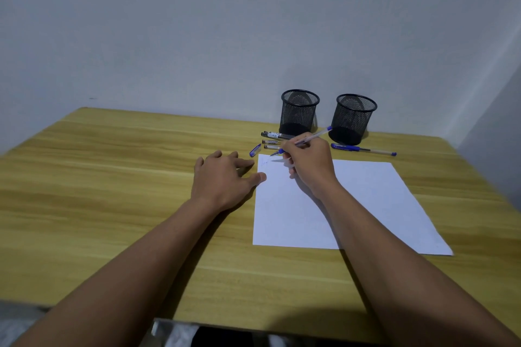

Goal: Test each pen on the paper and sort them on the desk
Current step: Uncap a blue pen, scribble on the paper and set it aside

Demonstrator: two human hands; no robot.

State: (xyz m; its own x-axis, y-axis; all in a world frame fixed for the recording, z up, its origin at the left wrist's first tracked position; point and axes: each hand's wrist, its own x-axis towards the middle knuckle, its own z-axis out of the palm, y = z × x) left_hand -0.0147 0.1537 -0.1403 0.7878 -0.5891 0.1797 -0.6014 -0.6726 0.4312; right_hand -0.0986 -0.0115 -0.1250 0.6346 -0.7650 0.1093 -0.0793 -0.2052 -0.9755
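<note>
Right hand (308,162) curled in a writing grip around a blue gel pen (301,140), uncapped, barrel slanting up and back toward the right mesh cup, tip at the top left corner of the white paper (352,205). A few faint blue marks (264,163) on the sheet just beside the tip. Heel of the right hand resting on the paper.

Left hand (225,177) flat and empty on the wooden desk (112,177), fingers spread, thumb touching the paper's left edge.

Loose blue pen cap (255,150) lying on the desk just off the paper's top left corner, between the left fingertips and the pen row.

3 pens stacked in a short row behind that corner, partly hidden by the right hand: a black pen with a white label (275,135) farthest back, then 2 clear-barrelled pens (270,142), the nearest one touching distance from the held pen's tip; exact contact cannot be told.

1 capped blue gel pen (363,149) lying alone on the desk to the right, between the paper's far edge and the right mesh cup, cap end pointing left.

2 black mesh pen cups upright near the wall: left cup (299,113) just behind the pen row, right cup (352,120) beside it, apart. Nothing visible above either rim.

Grey wall (225,22) behind the desk.
</note>
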